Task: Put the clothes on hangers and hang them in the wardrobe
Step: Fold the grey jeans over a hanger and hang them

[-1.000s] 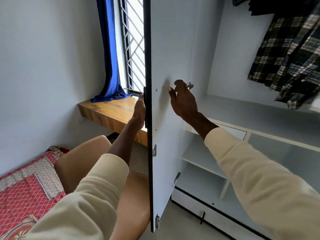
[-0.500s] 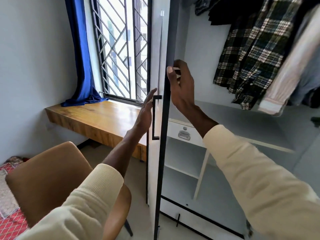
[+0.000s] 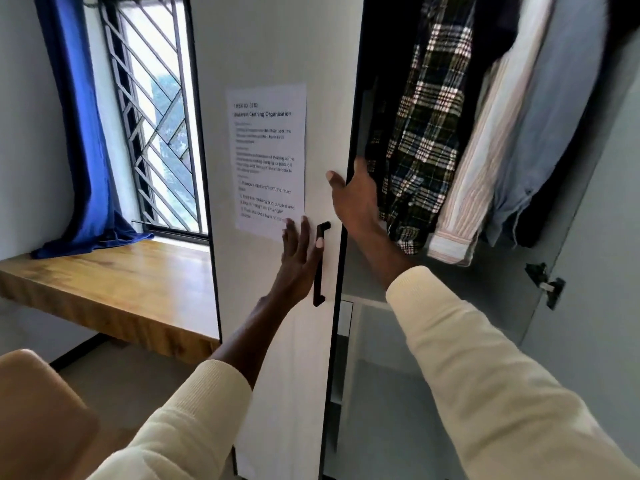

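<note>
On the door (image 3: 277, 57), the left hand (image 3: 298, 261) presses flat beside the handle (image 3: 320, 265); the right hand (image 3: 356, 199), fingers spread, touches its edge.

Wardrobe door (image 3: 277, 57) at centre, 12 o'clock; paper sheet (image 3: 268, 161) stuck on its face. Handle (image 3: 320, 263) on door's right edge, below sheet. Left hand (image 3: 299, 259) flat on door, just left of handle. Right hand (image 3: 355, 199) at door edge, 1 o'clock of left hand, before hanging clothes (image 3: 460, 133). Clothes inside wardrobe (image 3: 588, 237) at 2 o'clock. Window (image 3: 156, 116) at 10 o'clock, curtain (image 3: 83, 133) to its left. Tabletop (image 3: 114, 275) below window at 9 o'clock. Chair (image 3: 38, 410) at 7 o'clock, before tabletop.
</note>
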{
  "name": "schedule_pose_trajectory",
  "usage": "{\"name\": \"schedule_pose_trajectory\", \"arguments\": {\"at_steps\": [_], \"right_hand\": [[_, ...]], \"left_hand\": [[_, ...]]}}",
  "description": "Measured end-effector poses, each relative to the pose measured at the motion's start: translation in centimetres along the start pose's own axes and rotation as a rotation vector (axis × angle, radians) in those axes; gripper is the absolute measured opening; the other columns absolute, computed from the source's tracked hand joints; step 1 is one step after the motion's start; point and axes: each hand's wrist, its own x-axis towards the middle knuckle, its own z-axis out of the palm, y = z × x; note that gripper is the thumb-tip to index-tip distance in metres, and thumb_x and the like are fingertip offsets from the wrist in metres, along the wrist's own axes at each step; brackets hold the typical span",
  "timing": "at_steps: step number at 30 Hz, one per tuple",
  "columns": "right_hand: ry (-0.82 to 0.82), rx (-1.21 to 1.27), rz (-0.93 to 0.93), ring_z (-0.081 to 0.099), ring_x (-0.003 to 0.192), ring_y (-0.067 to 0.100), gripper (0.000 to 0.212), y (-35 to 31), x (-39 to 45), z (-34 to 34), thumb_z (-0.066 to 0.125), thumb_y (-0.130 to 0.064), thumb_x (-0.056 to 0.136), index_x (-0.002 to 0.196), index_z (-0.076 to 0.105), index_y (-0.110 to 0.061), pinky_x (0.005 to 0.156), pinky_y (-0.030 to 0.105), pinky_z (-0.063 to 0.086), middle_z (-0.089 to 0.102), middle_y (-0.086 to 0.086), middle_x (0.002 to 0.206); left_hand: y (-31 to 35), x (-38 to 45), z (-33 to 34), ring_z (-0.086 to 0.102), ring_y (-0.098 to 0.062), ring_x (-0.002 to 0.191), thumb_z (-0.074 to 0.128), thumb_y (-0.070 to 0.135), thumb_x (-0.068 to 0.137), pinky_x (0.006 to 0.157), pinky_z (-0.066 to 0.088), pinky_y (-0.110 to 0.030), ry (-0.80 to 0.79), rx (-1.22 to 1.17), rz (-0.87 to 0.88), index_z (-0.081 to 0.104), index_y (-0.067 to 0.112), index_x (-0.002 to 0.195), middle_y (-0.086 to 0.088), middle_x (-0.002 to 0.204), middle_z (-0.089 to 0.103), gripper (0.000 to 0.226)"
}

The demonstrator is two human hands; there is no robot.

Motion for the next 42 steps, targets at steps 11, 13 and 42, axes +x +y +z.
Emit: {"name": "schedule_pose_trajectory", "arguments": {"at_steps": [11,13,42], "right_hand": [[0.011,-0.188,0.051,0.046,0.131,0.035,0.062,7.0,8.2,-0.2,0.057,-0.048,0.094,0.143,0.042,-0.011,0.107,0.051,0.041,0.050,0.017,0.141],[0.003,-0.188,0.065,0.041,0.136,0.034,0.066,7.7,9.0,0.1,0.056,-0.048,0.095,0.147,0.037,-0.012,0.110,0.050,0.038,0.045,0.017,0.146],[0.039,-0.560,-0.165,0.057,0.112,0.029,0.033,13.1,-7.5,-5.1,0.059,0.008,0.084,0.115,0.067,0.001,0.093,0.031,0.047,0.061,0.014,0.122]], "left_hand": [[-1.6,5.5,5.2,-0.032,-0.024,0.143,0.041,0.066,0.090,0.117,0.003,-0.059,-0.047,0.314,0.059,-0.019,0.029,0.154,-0.001,0.154,-0.040,0.095],[-1.8,6.0,6.0,-0.032,-0.026,0.144,0.041,0.064,0.093,0.117,0.001,-0.060,-0.019,0.318,0.044,-0.019,0.029,0.153,-0.003,0.155,-0.039,0.092],[-0.9,-0.6,8.0,-0.006,-0.036,0.151,0.048,0.038,0.099,0.120,0.009,-0.056,-0.011,0.406,0.017,0.006,0.012,0.157,-0.018,0.163,-0.009,0.076]]}}
